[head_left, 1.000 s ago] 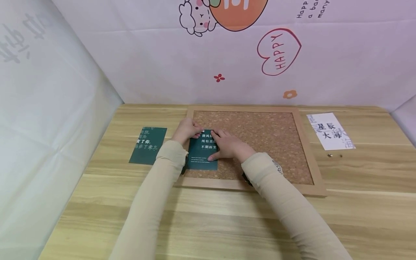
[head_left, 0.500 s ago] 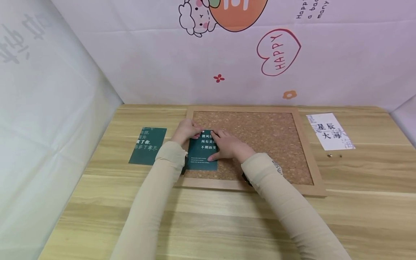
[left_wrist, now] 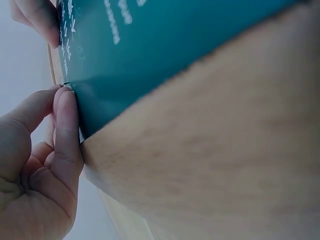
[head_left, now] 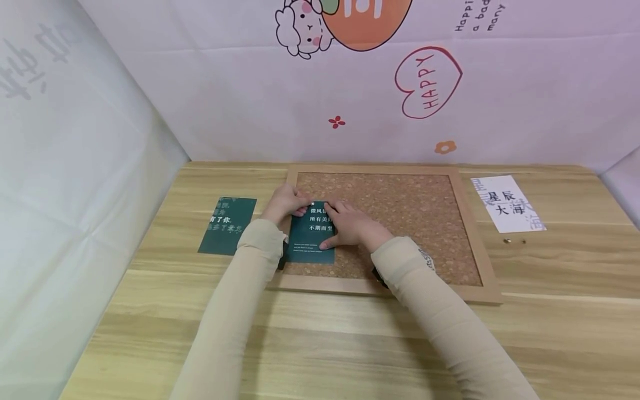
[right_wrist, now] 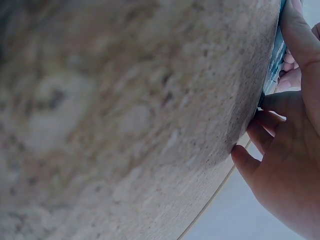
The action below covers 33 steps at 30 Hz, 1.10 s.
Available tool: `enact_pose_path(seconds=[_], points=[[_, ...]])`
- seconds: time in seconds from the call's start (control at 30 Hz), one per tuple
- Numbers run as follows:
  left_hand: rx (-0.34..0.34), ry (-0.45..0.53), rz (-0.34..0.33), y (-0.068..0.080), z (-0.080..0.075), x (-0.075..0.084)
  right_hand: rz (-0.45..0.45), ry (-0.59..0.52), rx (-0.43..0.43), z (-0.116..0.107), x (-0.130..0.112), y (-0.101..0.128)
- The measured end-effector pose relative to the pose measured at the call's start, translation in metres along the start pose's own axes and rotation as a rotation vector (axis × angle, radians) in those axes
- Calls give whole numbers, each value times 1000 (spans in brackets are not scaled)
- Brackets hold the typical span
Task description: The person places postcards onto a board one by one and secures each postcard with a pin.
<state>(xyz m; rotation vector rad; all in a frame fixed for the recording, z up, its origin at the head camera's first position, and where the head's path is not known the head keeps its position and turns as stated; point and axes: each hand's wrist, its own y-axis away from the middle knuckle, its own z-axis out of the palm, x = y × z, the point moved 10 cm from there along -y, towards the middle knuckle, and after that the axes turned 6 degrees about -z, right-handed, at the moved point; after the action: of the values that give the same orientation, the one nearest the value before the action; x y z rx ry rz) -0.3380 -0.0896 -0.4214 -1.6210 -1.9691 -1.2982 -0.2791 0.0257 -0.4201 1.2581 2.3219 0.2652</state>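
A dark green card (head_left: 310, 241) with white print lies on the left part of a cork board (head_left: 400, 211) in a wooden frame. My left hand (head_left: 292, 203) is at the card's top left corner. In the left wrist view its thumb and forefinger tips (left_wrist: 62, 100) pinch that corner of the card (left_wrist: 165, 45). Whether a pin sits between them is too small to tell. My right hand (head_left: 345, 222) lies flat on the card's right half, its straight fingers pressing it onto the cork. In the right wrist view this hand (right_wrist: 285, 165) rests against the cork (right_wrist: 125, 110).
A second green card (head_left: 227, 225) lies on the wooden table left of the board. A white card (head_left: 507, 203) with black characters lies to the right, with two small metal pins (head_left: 508, 240) in front of it. Printed sheets wall in the back and left sides.
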Motion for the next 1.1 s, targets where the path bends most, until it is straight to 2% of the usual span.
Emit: enact_pose_path(seconds=[0.5, 1.1], points=[[-34, -49, -15, -3, 1, -4, -1, -15, 4, 2, 0, -1], [-36, -73, -24, -1, 2, -1, -1, -24, 0, 1, 1, -1]])
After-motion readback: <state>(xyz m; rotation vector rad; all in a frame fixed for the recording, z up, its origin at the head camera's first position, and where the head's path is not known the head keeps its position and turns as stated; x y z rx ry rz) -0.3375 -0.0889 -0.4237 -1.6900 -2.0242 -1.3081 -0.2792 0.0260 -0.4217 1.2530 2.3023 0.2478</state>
